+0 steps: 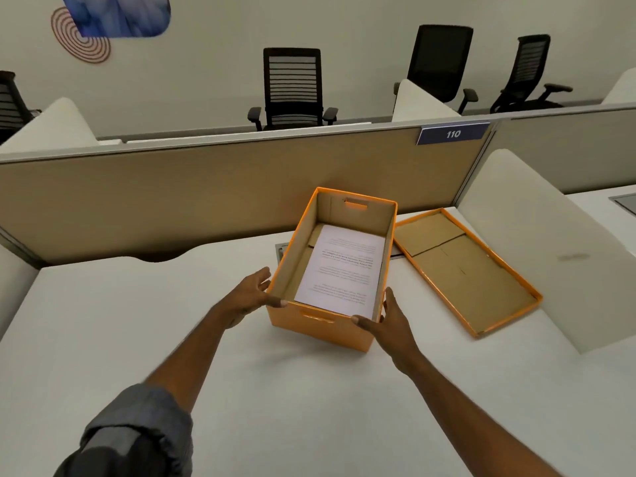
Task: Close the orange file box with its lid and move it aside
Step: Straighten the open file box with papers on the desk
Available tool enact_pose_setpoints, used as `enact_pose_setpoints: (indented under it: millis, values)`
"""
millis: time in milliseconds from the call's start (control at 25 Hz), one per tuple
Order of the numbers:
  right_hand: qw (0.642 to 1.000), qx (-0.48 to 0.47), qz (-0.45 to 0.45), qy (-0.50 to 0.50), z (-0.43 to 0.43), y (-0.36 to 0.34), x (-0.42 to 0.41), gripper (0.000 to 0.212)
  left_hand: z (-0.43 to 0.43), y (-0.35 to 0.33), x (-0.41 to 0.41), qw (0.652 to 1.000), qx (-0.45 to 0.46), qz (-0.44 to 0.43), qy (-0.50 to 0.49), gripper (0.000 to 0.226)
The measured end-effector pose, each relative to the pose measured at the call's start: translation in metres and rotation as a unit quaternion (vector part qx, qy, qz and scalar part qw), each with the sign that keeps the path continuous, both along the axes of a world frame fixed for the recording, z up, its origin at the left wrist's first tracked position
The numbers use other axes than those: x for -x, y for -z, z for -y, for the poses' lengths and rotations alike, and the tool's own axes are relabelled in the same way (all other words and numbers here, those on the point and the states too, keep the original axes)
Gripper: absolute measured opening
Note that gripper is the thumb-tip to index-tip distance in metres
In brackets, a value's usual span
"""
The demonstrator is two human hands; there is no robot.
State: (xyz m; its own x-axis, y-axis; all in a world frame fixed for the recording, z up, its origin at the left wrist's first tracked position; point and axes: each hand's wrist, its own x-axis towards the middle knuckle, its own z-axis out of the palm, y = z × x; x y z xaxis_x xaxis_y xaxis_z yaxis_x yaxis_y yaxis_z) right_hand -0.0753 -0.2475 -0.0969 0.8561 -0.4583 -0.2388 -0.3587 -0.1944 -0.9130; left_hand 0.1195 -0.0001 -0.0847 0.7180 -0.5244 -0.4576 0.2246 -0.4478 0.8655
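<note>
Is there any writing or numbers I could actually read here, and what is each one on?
"110": white digits on the blue sign fixed to the top of the partition.
Printed lines on the paper inside the orange file box: too small and blurred to read.
Nothing else carries text.

An open-plan office, to judge by the rows of white desks [309, 390] split by low tan partition panels [206, 187]. Black mesh task chairs [292, 87] parked at the stations behind. Number plate [453, 133] reading 110 fixed to the partition's top edge. Curved white privacy screens [537, 242] between seats. Printed abstract decals [82, 32] on the far wall.
</note>
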Motion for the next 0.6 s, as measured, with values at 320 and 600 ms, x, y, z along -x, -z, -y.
enact_pose_setpoints:
  millis: [320,600]
  values:
    - [0.999,-0.021,-0.011,-0.035,0.014,0.002,-0.006,0.082,0.001,0.003,0.0,0.999,0.025,0.015,0.036,0.07]
    - [0.992,0.001,-0.01,-0.124,0.029,-0.028,0.022,0.083,-0.016,-0.011,0.08,0.996,0.047,0.041,-0.071,0.065]
